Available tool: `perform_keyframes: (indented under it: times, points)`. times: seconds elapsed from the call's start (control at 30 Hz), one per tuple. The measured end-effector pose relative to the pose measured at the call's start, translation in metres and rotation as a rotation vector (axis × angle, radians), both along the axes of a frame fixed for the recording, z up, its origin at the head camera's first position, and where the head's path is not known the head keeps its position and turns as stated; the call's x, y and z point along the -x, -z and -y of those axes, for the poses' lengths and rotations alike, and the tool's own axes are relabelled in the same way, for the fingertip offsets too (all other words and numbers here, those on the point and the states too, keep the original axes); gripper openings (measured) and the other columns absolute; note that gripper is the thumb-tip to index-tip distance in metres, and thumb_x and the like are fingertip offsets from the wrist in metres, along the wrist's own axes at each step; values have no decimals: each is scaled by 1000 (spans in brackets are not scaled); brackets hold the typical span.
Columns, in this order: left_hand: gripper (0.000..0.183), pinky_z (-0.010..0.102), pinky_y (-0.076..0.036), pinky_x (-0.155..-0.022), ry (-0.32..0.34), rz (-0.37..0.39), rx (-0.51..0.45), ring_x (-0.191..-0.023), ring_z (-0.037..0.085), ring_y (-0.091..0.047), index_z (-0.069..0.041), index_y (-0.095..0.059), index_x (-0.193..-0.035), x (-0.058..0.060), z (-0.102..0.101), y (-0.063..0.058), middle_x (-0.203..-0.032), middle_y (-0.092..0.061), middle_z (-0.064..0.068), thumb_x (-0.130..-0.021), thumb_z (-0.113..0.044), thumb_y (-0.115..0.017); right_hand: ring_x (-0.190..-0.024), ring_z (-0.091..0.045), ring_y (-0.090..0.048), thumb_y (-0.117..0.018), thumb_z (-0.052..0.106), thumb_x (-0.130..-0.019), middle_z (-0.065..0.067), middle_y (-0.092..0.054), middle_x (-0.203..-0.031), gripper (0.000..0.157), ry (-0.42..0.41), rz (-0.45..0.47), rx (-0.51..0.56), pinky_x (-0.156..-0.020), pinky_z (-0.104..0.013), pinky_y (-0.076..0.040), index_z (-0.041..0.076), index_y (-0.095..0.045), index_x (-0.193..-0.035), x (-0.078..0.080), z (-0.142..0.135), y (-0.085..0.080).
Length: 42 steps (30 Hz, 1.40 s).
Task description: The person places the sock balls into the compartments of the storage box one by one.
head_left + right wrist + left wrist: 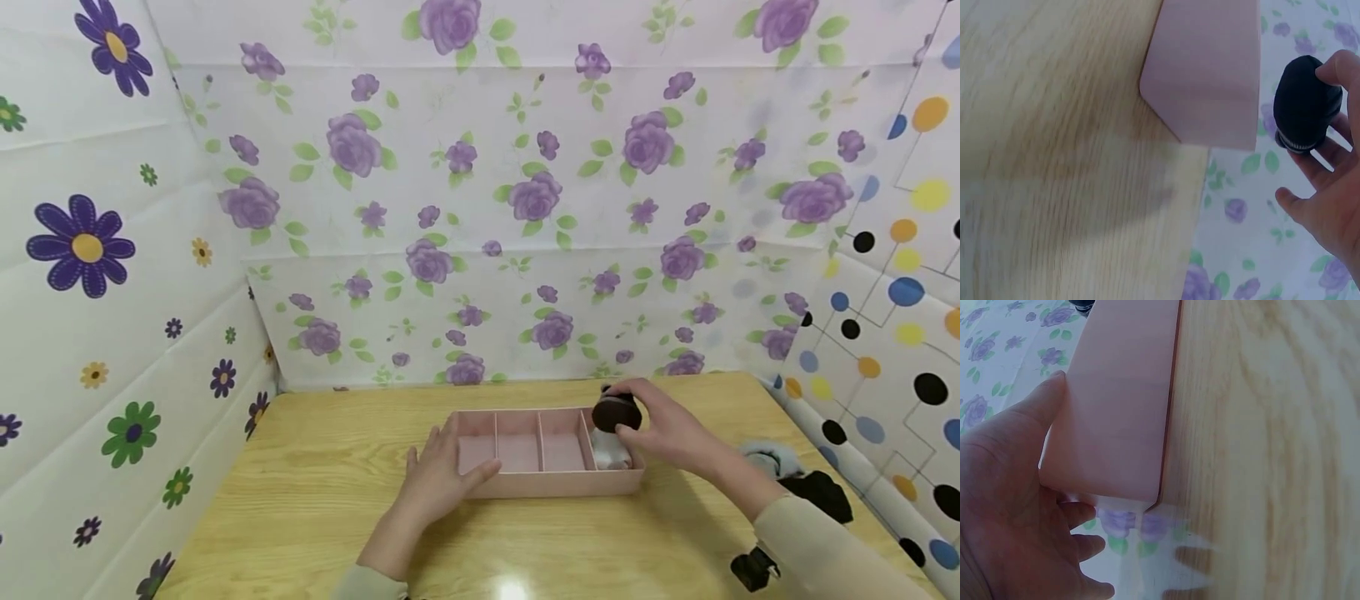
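Observation:
A pink box (555, 485) with several compartments in a row stands on the wooden table. My left hand (438, 479) rests against its left end, fingers spread and fairly straight, the thumb touching the front rim. In the left wrist view, that thumb (1054, 390) lies at the rim. Above the rightmost compartment, my right hand (667, 429) pinches a rolled black sock (617, 412) between thumb and fingers. The right wrist view shows the sock (1304, 103) as a compact, rounded bundle. A white cloth bundle (610, 450) lies in that compartment, partly hidden beneath the sock.
To the right on the table lie a grey cloth bundle (772, 458) and a black cloth bundle (821, 496). Another small black item (752, 569) sits near the right sleeve. Flower-printed sheeting (480, 208) hangs behind the table, with patterned sheets at both sides.

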<state>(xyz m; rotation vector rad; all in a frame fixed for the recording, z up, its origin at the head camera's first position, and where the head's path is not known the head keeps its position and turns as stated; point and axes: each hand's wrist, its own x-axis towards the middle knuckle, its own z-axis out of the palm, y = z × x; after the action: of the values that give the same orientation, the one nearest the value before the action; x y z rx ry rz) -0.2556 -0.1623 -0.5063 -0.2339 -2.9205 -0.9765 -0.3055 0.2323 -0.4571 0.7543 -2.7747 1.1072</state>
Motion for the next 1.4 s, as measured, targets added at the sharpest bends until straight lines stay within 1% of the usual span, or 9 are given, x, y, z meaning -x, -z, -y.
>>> perform_keyframes:
  times: [0.13,0.27,0.53,0.67,0.77,0.93,1.03,1.23,1.4]
  points:
    - [118,81,-7,-125,4,1,-5,-165,48,-22,-4,-16,-177,1,-1,-1,-178,-29,21,-98,-73,-70,-132,-35,-62,-77,13,-105,-12,-54,-156,49,-50,5,-1,-97,-58,-57,19,-59,-149,-1,11,2]
    - [117,82,-7,-125,-2,0,-11,-165,48,-22,-4,-15,-177,0,-1,-1,-179,-28,20,-99,-71,-71,-120,-29,-63,-75,9,-105,-12,-54,-153,46,-141,25,41,-88,-47,-56,17,-58,-148,2,23,7]
    - [117,81,-7,-125,-1,-2,-11,-165,48,-22,-5,-15,-177,1,1,0,-178,-29,21,-99,-72,-71,-134,-31,-60,-70,2,-104,-6,-54,-149,46,-234,94,94,-94,-51,-53,22,-57,-143,4,50,10]
    - [117,81,-7,-125,-3,-3,-9,-165,48,-23,-4,-16,-177,0,1,0,-178,-30,21,-99,-71,-71,-115,-30,-62,-70,3,-103,-9,-56,-145,43,-262,88,89,-87,-50,-55,19,-57,-141,6,57,13]
    - [117,81,-7,-125,-2,-1,-9,-165,48,-22,-4,-16,-177,1,1,1,-178,-30,21,-99,-71,-71,-108,-28,-62,-70,2,-102,-9,-59,-139,43,-277,65,66,-86,-48,-57,16,-56,-140,7,60,16]
    - [118,81,-6,-126,2,-1,-4,-165,47,-21,-5,-15,-177,3,0,2,-178,-29,21,-98,-74,-69,-111,-23,-64,-72,4,-101,-5,-62,-137,44,-279,3,0,-89,-46,-58,14,-57,-141,7,61,19]
    - [118,81,-6,-126,3,4,-1,-166,46,-20,-5,-14,-177,3,0,2,-179,-28,21,-99,-73,-69,-119,-24,-65,-74,5,-100,-5,-63,-141,46,-276,-40,-42,-95,-47,-58,12,-59,-143,8,62,19]
    - [119,81,-6,-126,3,7,-3,-166,46,-20,-5,-13,-177,2,0,1,-179,-27,20,-98,-74,-69,-135,-37,-62,-74,3,-101,-15,-56,-159,49,-262,-50,-55,-108,-59,-53,8,-60,-148,8,60,18]
    - [120,81,-7,-126,-1,5,5,-166,46,-21,-5,-14,-177,2,0,1,-179,-27,19,-97,-76,-68,-142,-41,-57,-75,11,-103,-10,-54,-163,53,-184,-90,-104,-111,-64,-51,14,-60,-154,5,52,14]
